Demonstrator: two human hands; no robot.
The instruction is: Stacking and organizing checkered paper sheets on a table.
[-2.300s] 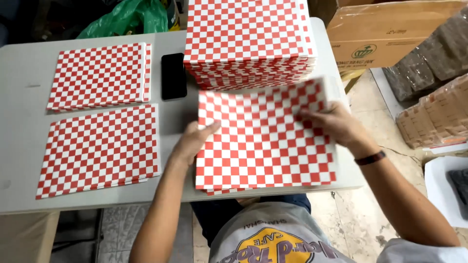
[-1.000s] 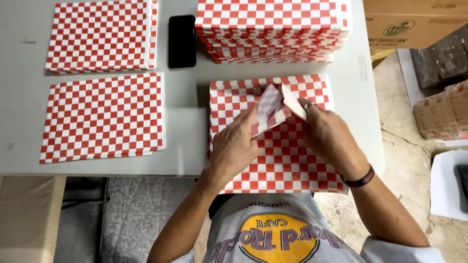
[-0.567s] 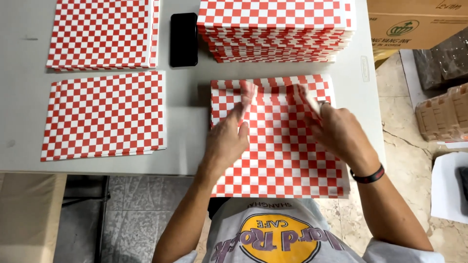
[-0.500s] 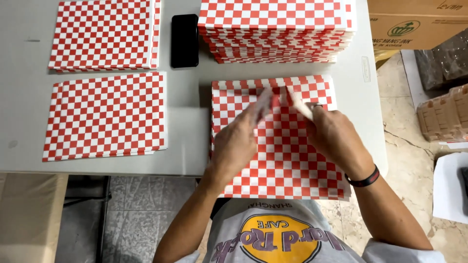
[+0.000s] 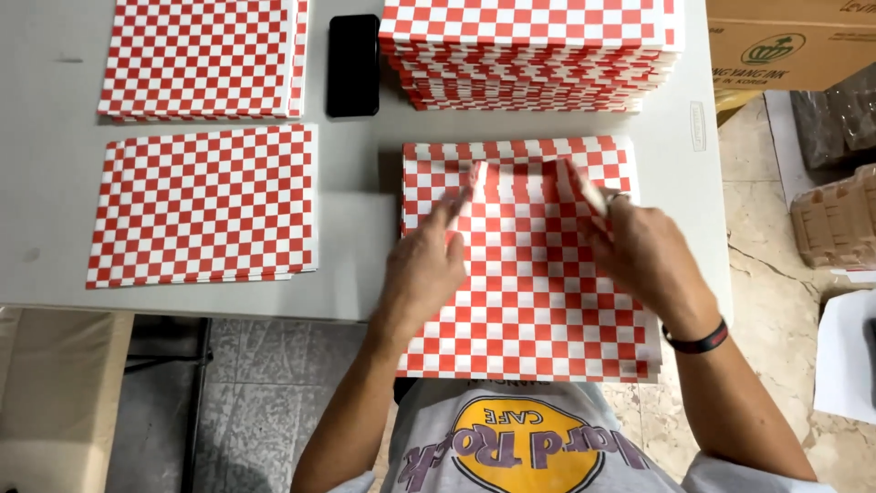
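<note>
Hands are busy on a red and white checkered sheet [image 5: 529,301] that lies on top of a low stack right in front of the person. The left hand [image 5: 424,265] lies flat on the paper with its fingers stretched out, not closed on anything, and I think it presses down so the sheet does not slide. The right hand [image 5: 639,251] has its fingers pinched on a raised fold near the far edge of the sheet, likely to lift or fold it. A black band [image 5: 698,340] sits on the right wrist. Just past both hands stands one tall pile of the same checkered paper [image 5: 529,55], close enough to reach. Past the left hand and a bit to its left lies one black phone [image 5: 352,64], kept out of the way. Further out to the left of the left hand lie two more low stacks, a near stack [image 5: 205,205] and a far stack [image 5: 205,55]. All four stacks rest on one grey table [image 5: 356,246]. Far to the right of the right hand sits a brown cardboard box [image 5: 789,46].
</note>
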